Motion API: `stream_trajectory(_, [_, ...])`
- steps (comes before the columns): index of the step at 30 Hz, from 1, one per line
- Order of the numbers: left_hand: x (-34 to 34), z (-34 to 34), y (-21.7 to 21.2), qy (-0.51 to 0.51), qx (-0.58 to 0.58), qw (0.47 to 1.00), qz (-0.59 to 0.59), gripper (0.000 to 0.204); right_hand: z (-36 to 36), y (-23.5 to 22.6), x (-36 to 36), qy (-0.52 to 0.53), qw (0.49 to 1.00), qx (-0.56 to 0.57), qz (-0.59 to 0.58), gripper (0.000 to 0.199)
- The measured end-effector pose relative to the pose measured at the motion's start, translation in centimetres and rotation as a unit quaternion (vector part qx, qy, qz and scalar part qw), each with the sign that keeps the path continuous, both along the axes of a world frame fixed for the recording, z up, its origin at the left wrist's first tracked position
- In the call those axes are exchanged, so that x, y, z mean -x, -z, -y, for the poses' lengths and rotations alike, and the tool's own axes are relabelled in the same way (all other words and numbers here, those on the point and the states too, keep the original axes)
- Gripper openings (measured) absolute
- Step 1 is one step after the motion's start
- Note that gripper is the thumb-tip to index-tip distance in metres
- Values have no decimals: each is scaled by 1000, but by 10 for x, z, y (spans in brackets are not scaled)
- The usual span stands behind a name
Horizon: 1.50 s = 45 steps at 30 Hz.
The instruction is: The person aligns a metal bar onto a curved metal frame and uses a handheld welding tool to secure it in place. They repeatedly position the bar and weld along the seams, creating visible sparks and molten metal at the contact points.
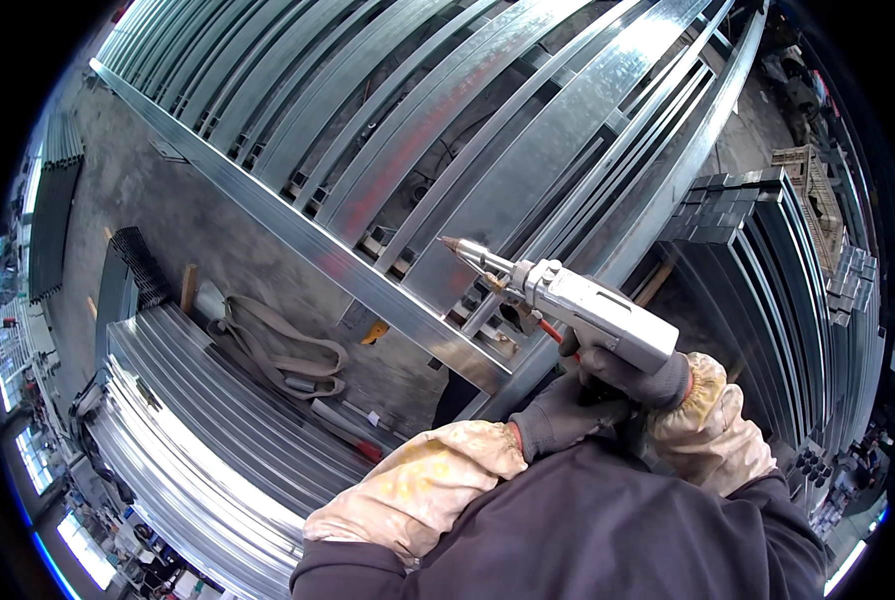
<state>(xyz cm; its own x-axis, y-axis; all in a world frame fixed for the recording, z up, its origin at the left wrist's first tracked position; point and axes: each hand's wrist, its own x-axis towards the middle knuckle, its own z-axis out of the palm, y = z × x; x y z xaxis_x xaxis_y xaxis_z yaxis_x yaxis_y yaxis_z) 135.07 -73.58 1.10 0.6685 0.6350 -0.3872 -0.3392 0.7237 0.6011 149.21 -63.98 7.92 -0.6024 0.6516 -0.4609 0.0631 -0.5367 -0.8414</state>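
Note:
My right hand, in a dark grey glove, is wrapped round the grip of a silver welding gun. The gun points to the upper left, its copper-coloured nozzle over the corner of a galvanized steel frame. A red-orange line runs along the gun's underside. Close below the grip is my left hand, gloved too, with its fingers curled in beside the right hand. What it holds, if anything, is hidden. Pale stained sleeve covers are on both forearms.
Long steel tubes lie stacked at the lower left, with grey webbing straps beside them. Another tube stack stands at the right, near a wooden crate. A yellow tool sits under the frame's edge.

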Motion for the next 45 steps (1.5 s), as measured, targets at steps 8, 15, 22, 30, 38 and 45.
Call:
stream_trajectory(8, [29, -32, -34, 7, -47, 997, -61, 42, -31, -21, 28, 26, 990, -76, -112, 85])
stream_trajectory(15, [45, -56, -64, 29, 57, 994, -84, 42, -42, -38, 34, 25, 1000, -4, -6, 68])
stream_trajectory(22, [101, -65, -28, -72, -218, 927, -297, 39, -49, -38, 30, 91, 993, -23, 64, 59])
stream_trajectory(30, [219, -138, 6, 60, -302, 549, -777, 62, -40, -27, 18, 152, 986, -33, 65, 51])
stream_trajectory(38, [212, -158, 10, 162, -265, 542, -781, 65, -29, -9, 16, 85, 995, -47, 15, 67])
stream_trajectory(45, [215, -155, 16, 133, -297, 548, -771, 59, -14, 8, 0, 64, 992, -112, 5, 65])
